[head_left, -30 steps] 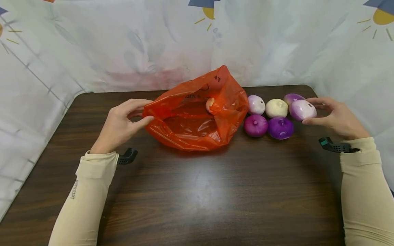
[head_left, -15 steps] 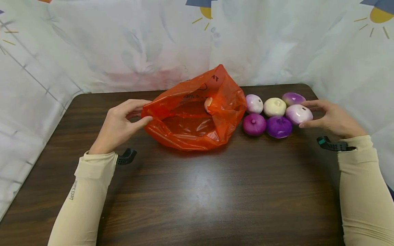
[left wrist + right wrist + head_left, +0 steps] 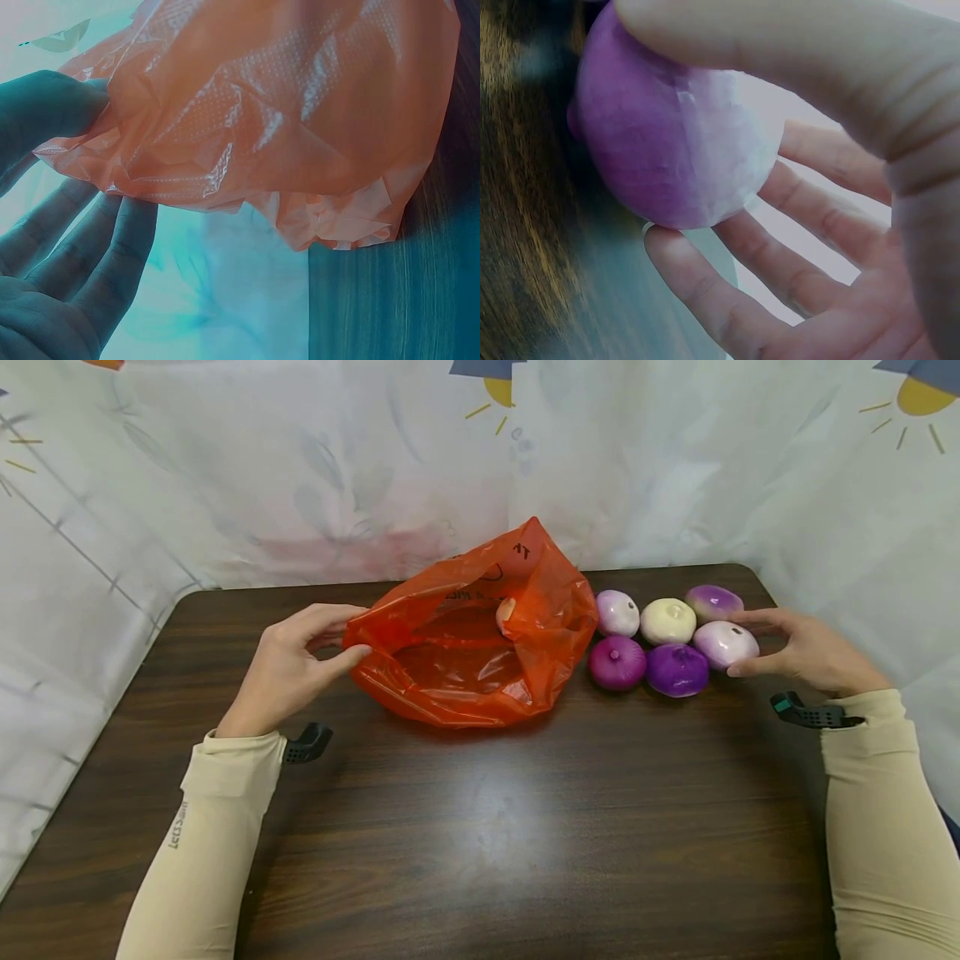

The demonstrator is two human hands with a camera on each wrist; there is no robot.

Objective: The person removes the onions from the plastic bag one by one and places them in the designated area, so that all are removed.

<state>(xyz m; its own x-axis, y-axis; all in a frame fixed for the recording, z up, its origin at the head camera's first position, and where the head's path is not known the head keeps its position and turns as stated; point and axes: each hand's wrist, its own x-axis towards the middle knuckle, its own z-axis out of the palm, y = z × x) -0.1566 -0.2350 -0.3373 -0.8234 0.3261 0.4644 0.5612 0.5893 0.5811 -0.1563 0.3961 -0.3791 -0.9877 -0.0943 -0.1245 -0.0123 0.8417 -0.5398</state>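
Observation:
My left hand [image 3: 296, 660] pinches the left edge of an orange plastic bag [image 3: 465, 702] between thumb and fingers; the left wrist view shows the crinkled film of the bag [image 3: 300, 127] at the thumb. The bag's mouth gapes toward me. Inside it sits a pale orange-tinted round item [image 3: 506, 617], partly covered by film. On the right, my right hand [image 3: 817, 652] holds a white-and-purple onion [image 3: 726, 645] by its side. Up close in the right wrist view, thumb and fingers span that onion [image 3: 675, 135], its purple half toward the table.
Beside the held onion lie a purple onion [image 3: 714, 603], a cream onion [image 3: 667, 622], a dark purple onion [image 3: 677, 671], a magenta onion [image 3: 617, 663] and a white-purple onion [image 3: 617, 613]. All rest on the dark wooden table [image 3: 525, 843]. A patterned white curtain [image 3: 300, 468] hangs behind.
The right hand has lowered the white-and-purple onion slightly, down beside the other onions, and still holds it. The left hand stays on the bag's edge. The head view has shifted a little.

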